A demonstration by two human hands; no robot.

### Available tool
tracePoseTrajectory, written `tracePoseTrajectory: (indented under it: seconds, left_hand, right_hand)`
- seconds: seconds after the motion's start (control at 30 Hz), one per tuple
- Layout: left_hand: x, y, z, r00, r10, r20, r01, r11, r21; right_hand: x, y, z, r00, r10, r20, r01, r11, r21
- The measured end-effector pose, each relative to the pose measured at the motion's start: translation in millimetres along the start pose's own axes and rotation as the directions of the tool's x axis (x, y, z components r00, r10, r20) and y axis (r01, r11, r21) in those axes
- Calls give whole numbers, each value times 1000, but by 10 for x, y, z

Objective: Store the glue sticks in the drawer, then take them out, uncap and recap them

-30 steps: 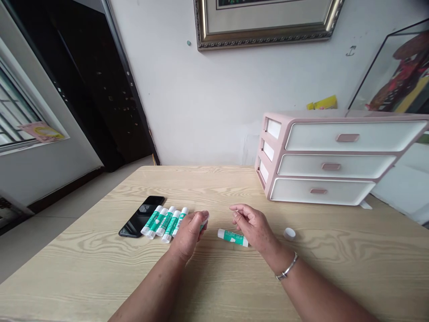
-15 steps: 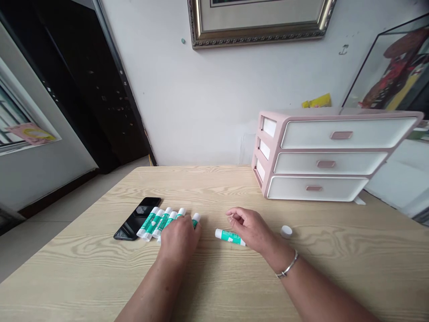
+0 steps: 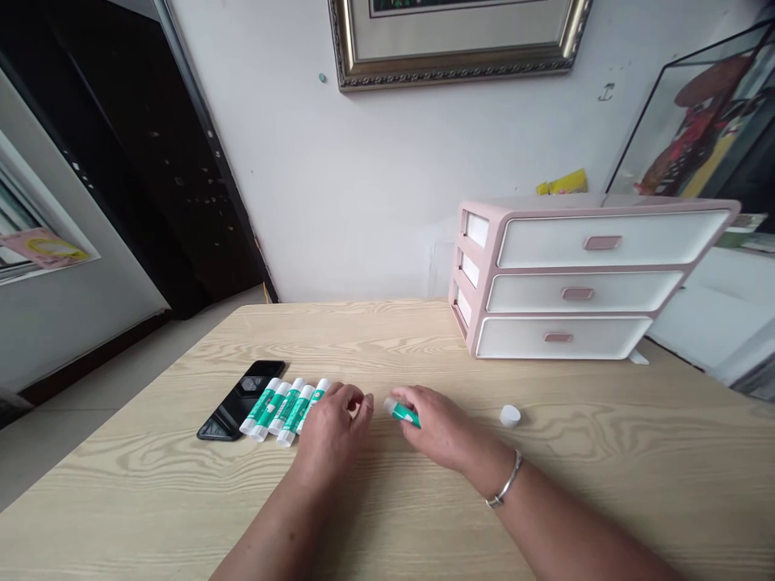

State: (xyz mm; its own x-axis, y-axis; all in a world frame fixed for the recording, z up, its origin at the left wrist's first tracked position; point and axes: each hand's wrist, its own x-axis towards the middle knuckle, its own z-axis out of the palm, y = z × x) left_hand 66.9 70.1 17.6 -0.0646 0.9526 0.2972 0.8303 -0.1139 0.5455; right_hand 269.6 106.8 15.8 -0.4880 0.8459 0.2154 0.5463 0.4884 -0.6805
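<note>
My right hand (image 3: 439,428) is shut on a green-and-white glue stick (image 3: 402,412), which tilts out from under my fingers. My left hand (image 3: 332,432) sits at the near end of a tight row of similar glue sticks (image 3: 282,410), with its fingers loosely curled and nothing visible in them. The hand hides the row's end. A black smartphone (image 3: 239,403) lies face up just left of the row. A small white glue-stick cap (image 3: 510,415) stands on the wood to the right of my right hand.
Everything lies on a light wood-grain table (image 3: 182,492). A pink-and-white drawer unit (image 3: 581,282) stands at the back right. Behind the table are a white wall and a gold picture frame (image 3: 457,48). A dark doorway (image 3: 163,153) is at the left.
My right hand has come down onto the loose glue stick and closed on it, shifting it left and tilting it. My left hand has moved off the row's top toward its near end.
</note>
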Motion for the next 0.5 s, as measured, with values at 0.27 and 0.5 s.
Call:
tracePoseTrajectory:
  seconds: [0.27, 0.5]
  left_hand:
    - [-35, 187, -23, 945, 105, 308, 53, 884, -464]
    - [-45, 198, -20, 942, 113, 315, 116, 774, -622]
  right_hand:
    - [42, -2, 137, 996, -61, -59, 82, 881, 465]
    - [-92, 29, -113, 993, -113, -35, 115, 991, 69]
